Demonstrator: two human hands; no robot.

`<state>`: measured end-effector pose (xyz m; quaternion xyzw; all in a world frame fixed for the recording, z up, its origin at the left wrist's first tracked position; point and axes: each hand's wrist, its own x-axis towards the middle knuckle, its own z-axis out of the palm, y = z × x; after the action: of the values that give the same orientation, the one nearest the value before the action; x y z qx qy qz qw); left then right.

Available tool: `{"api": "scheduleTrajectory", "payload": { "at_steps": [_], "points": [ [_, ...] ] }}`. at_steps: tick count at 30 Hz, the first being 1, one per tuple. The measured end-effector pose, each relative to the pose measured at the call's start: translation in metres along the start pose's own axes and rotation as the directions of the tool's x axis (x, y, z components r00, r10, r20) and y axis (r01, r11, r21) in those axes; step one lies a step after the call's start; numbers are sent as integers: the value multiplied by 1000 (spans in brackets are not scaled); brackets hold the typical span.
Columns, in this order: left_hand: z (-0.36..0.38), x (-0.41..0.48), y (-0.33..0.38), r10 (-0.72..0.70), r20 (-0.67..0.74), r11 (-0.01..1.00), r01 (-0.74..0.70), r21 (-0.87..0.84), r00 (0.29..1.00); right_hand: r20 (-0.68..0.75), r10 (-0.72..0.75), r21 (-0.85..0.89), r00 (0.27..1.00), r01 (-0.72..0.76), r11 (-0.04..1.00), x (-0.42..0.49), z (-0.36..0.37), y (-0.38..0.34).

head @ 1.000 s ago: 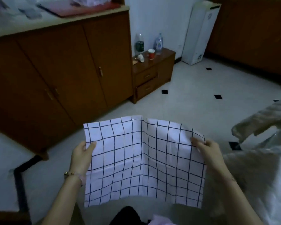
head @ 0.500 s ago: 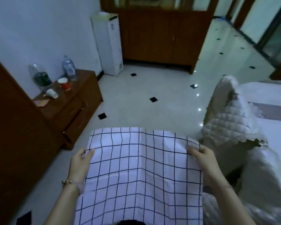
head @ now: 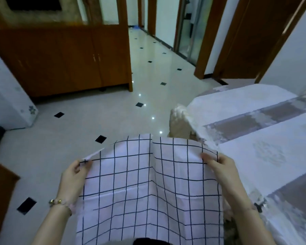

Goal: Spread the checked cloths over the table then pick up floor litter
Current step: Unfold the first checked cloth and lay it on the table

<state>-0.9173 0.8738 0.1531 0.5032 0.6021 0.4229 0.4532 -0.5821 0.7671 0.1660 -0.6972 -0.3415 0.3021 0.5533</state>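
A white cloth with a black check pattern (head: 148, 188) hangs spread in front of me, creased down its middle. My left hand (head: 74, 181) pinches its upper left edge, where a corner flap sticks out to the left. My right hand (head: 219, 170) grips the upper right edge. The table (head: 265, 156) lies to the right, covered by a white and grey-brown patterned cover. The cloth's right edge is close to the table's near side.
A quilted chair back (head: 178, 121) stands at the table's left corner. A wooden cabinet (head: 64, 61) lines the far wall. A white appliance (head: 9, 103) stands at left. The tiled floor (head: 113, 117) runs into a corridor ahead, with dark wooden door frames at right.
My view has swung right, from the low drawer unit with bottles to the corridor and table. Both hands keep hold of the cloth, now nearer the table; its left corner has flipped outward.
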Motion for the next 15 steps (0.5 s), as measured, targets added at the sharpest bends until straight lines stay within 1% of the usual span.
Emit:
{"api": "scheduleTrajectory", "payload": {
  "at_steps": [2,5,9,12,15],
  "points": [
    [25,51,21,43,53,999,-44,19,998,-53,-42,-27,998,41,999,38,-2,-13],
    [72,116,58,138,141,990,-142,15,980,-189,-75,-31,979,70,997,90,-13,-30],
    [146,188,98,149,291,988,-152,-10,945,-401,-34,-36,916,22,999,139,-41,-36],
    [210,241,121,163,422,982,-189,19,892,-508,11,-24,861,-27,999,167,-67,-35],
    [283,285,149,212,564,968,-253,-6,798,-588,81,-20,805,-115,993,192,-88,-25]
  ]
}}
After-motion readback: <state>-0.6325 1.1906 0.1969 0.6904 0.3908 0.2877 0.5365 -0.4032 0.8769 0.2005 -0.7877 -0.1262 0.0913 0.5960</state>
